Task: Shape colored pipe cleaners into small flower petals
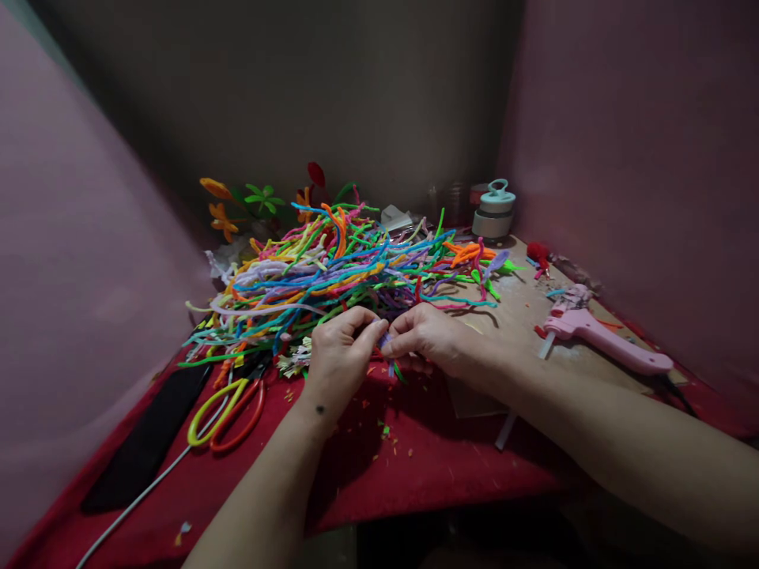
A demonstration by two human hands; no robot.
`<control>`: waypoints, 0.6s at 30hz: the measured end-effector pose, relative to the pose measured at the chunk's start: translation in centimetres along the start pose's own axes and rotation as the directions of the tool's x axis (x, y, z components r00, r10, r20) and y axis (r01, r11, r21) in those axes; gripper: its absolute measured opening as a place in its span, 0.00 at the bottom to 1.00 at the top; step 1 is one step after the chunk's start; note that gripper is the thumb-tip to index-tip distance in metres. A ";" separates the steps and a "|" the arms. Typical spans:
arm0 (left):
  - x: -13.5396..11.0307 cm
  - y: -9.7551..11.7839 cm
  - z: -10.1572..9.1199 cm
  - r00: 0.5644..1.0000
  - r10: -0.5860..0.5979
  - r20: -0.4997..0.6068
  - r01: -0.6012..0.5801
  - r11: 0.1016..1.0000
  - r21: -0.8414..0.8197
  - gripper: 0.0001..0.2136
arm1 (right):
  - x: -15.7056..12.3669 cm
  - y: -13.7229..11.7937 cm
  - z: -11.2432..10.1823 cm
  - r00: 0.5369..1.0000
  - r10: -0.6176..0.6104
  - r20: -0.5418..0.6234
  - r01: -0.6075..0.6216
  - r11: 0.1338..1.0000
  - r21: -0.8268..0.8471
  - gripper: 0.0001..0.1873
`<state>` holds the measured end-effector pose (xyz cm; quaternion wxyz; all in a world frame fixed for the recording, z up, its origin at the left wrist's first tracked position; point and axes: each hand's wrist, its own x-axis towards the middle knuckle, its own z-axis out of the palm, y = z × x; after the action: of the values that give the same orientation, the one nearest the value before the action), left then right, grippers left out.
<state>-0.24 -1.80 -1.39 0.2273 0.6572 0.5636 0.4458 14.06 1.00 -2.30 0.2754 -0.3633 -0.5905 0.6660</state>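
Observation:
My left hand (344, 348) and my right hand (424, 336) meet over the front of the table, fingertips almost touching. Between them shows a short purple pipe cleaner (385, 340), pinched by both hands; most of it is hidden by the fingers. Just behind the hands lies a large tangled heap of coloured pipe cleaners (308, 273). Scissors (228, 419) with one yellow and one red handle rest to the left of my left hand, their blades partly covered by the heap's edge.
A pink glue gun (610, 340) lies on a brown board (510, 304) at right. A lidded jar (494, 213) stands at the back. On the left are a black phone-like slab (148, 438) and a white cable (136, 506). Scraps dot the red cloth (427, 466).

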 end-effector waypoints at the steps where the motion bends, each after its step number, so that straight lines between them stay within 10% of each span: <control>1: 0.0 0.0 0.1 0.999 0.038 -0.019 -0.037 0.998 0.043 0.07 | 0.0 0.1 0.0 1.000 -0.004 0.009 0.004 1.000 -0.003 0.09; 8: 0.5 0.0 -0.7 0.954 -0.253 0.158 0.294 0.890 -0.348 0.10 | -0.1 -0.3 -0.2 0.992 -0.090 -0.094 0.101 0.987 0.125 0.10; 13: 0.3 -0.4 -0.7 0.846 -0.279 0.454 0.471 0.790 -0.392 0.11 | 0.0 -0.5 -0.2 0.952 -0.178 -0.248 0.218 0.965 0.145 0.11; 18: 0.0 -0.5 0.4 0.827 -0.288 0.483 0.521 0.714 -0.467 0.10 | 0.1 0.0 0.4 0.937 -0.201 -0.286 0.276 0.927 0.255 0.13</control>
<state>-0.19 -1.56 -2.02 0.6137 0.4854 0.4777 0.3993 13.69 0.90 -2.29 0.4789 -0.3262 -0.4857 0.6544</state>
